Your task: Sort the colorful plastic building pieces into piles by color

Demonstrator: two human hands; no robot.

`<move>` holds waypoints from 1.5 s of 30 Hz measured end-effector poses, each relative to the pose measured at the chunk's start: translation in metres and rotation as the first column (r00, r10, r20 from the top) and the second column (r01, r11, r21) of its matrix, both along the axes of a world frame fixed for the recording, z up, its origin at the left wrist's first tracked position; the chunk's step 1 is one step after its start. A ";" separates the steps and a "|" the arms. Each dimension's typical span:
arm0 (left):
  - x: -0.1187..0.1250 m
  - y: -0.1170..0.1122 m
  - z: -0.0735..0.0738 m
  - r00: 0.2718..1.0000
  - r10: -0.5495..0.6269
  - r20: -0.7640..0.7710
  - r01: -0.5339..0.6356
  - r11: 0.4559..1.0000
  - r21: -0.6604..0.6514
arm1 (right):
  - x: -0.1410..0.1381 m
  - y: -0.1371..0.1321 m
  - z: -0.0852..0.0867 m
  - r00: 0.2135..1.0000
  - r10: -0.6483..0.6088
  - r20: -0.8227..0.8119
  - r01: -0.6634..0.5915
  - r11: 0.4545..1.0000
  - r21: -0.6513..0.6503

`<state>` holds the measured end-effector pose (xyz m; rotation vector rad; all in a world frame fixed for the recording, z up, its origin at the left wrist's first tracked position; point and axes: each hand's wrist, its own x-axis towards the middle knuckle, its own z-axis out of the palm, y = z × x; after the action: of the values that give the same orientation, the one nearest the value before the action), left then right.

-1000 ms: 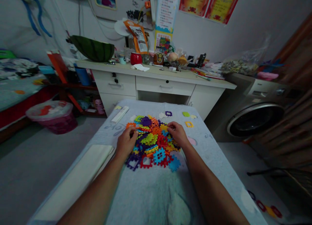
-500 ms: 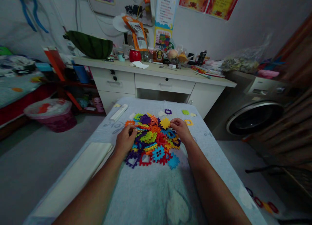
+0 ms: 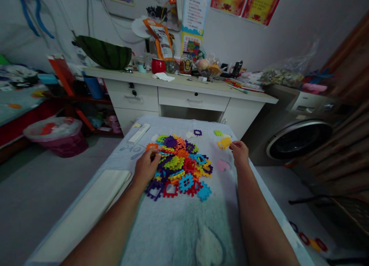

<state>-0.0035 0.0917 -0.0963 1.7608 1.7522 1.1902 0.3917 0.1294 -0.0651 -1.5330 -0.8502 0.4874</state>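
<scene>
Head view: right hand (image 3: 240,152) pinches yellow piece (image 3: 225,142) near the surface's (image 3: 173,227) far right corner; setting-down judged in hand, calling for release. Left hand (image 3: 146,166), at pile's (image 3: 180,164) left side: grip unclear.

A big pile of bright plastic building pieces (image 3: 175,163) with bumpy edges sits on a pale blue cloth (image 3: 170,227). The left hand (image 3: 146,165) is at the pile's left side, but I can't tell if it grips a piece. The right hand (image 3: 240,152) pinches a yellow piece (image 3: 223,143) away from the pile. A green piece (image 3: 218,133) lies just past it. A purple square frame (image 3: 197,132) lies behind the pile. Farther back are a white desk (image 3: 194,99), with a red pot (image 3: 158,65) on top, and a washing machine (image 3: 288,116).
</scene>
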 end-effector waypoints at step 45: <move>-0.002 0.003 -0.004 1.000 -0.006 0.006 0.006 1.000 0.002 | -0.002 0.028 -0.021 0.741 0.148 0.655 0.237 0.855 -0.461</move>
<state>-0.0056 0.0948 -0.1004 1.7613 1.7417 1.1937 0.3897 0.1578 -0.0856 -2.3055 -1.3024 0.0930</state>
